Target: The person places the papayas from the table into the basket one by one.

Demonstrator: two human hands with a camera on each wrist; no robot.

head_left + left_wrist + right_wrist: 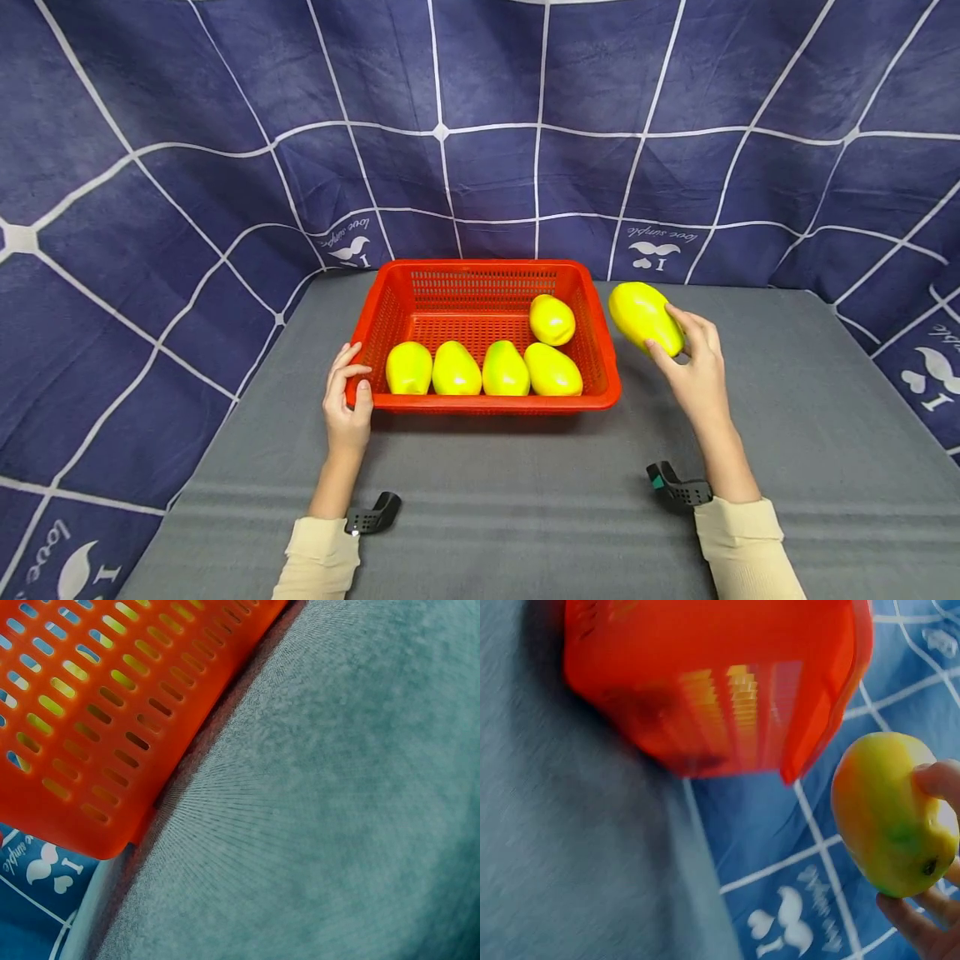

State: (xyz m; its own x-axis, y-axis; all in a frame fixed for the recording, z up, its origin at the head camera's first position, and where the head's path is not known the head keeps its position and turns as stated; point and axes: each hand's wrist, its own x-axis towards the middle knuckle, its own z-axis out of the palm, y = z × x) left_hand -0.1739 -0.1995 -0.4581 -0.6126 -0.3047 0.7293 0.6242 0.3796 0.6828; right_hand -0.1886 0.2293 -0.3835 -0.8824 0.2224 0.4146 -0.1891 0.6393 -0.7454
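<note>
My right hand (697, 367) holds a yellow-green mango (643, 317) between thumb and fingers, to the right of a red plastic basket (487, 403). In the right wrist view the mango (889, 817) shows an orange blush and a dark stem end, with fingertips on both sides. With thumb and fingers at the rim, my left hand (349, 396) grips the basket's front left corner. Inside the basket, several mangoes (456, 368) line the front wall, and one more mango (552, 320) lies behind them at the right. The left wrist view shows the slotted basket wall (127, 712) but no fingers.
A grey cloth (510, 500) covers the table under the basket. Dark blue fabric (487, 167) with white grid lines hangs behind and at both sides. Each wrist wears a black strapped device, such as the right wrist device (678, 486).
</note>
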